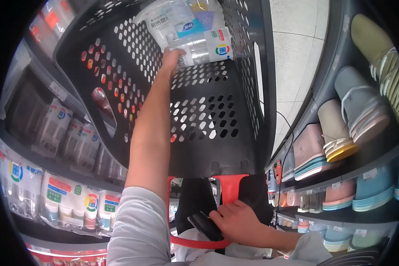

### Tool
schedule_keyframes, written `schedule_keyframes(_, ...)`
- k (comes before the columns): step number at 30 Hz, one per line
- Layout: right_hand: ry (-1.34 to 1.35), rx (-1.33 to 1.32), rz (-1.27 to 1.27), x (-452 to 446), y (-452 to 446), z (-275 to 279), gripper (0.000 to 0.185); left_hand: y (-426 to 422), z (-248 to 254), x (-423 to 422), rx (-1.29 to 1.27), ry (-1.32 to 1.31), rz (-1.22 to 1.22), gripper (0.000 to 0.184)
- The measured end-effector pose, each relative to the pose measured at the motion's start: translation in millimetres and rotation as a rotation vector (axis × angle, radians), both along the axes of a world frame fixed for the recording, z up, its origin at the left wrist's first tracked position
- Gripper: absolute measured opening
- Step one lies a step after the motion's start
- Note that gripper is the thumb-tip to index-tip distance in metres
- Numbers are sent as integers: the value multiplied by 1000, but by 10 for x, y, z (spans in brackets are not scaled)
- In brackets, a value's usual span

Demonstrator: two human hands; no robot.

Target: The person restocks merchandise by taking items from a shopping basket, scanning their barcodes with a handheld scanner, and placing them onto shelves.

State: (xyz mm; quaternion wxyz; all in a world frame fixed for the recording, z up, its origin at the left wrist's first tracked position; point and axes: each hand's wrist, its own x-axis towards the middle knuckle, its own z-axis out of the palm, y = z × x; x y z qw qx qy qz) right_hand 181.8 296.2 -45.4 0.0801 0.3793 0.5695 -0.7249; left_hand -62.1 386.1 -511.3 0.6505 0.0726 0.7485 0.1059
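Observation:
My left hand (pixel 173 58) reaches deep into a dark grey shopping cart (pixel 188 155). Its fingers are closed on the left end of a clear-wrapped pack of plastic cups (pixel 199 49), which lies sideways near the far end of the basket. Behind that pack rests another plastic-wrapped package (pixel 175 20) with a blue and purple label. Close to my body, my right hand (pixel 237 221) is closed around the cart's red handle (pixel 229 184). A black grip-like piece (pixel 205 225) sits beside its fingers; part of it is hidden by the hand.
Shelves at left carry bagged cups (pixel 71 199) and clear packs (pixel 82 142). On the right shelves are stacked bins (pixel 312 148) and tubs (pixel 374 188) in pink, blue and grey. A pale tiled floor (pixel 295 66) runs between the cart and the right shelf.

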Motion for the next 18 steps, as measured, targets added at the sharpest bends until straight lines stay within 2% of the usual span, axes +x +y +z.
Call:
schedule_keyframes(1, -8, 8, 9, -24, -14, 7, 30, -14, 55, -5, 8, -8, 9, 72)
schedule_keyframes(3, -60, 6, 3, -124, -45, 82, 36, -29, 252, -86, -8, -124, -148, 56)
schedule_keyframes(4, -64, 22, 9, -188, -48, 139, 36, -66, 431, -77, 102, -101, -259, 43)
schedule_keyframes(6, -132, 92, 20, -320, -24, 286, 37, -125, 841, -35, 191, -79, -309, 42)
schedule_keyframes(7, -173, 142, 40, -404, 5, 369, 28, -134, 1027, -25, 266, -54, -363, 41)
schedule_keyframes(8, -209, 147, 5, -463, -8, 456, 31, -120, 1157, -36, 348, -26, -418, 41)
schedule_keyframes(9, -254, 146, -15, -498, -13, 520, 32, -220, 1129, -79, 445, 35, -404, 43)
schedule_keyframes(12, -487, 215, -99, -550, 132, 769, 34, 94, 2214, -56, 344, -95, -93, 41)
schedule_keyframes(14, -680, 277, -358, -572, 245, 870, 37, 188, 2559, -231, 362, -258, -40, 42)
schedule_keyframes(16, -771, 317, -745, -568, 257, 846, 40, 246, 2911, -514, 350, -479, 1, 50)
schedule_keyframes(18, -657, 588, -931, -577, 294, 735, 35, 258, 3322, -814, 364, -608, 64, 54)
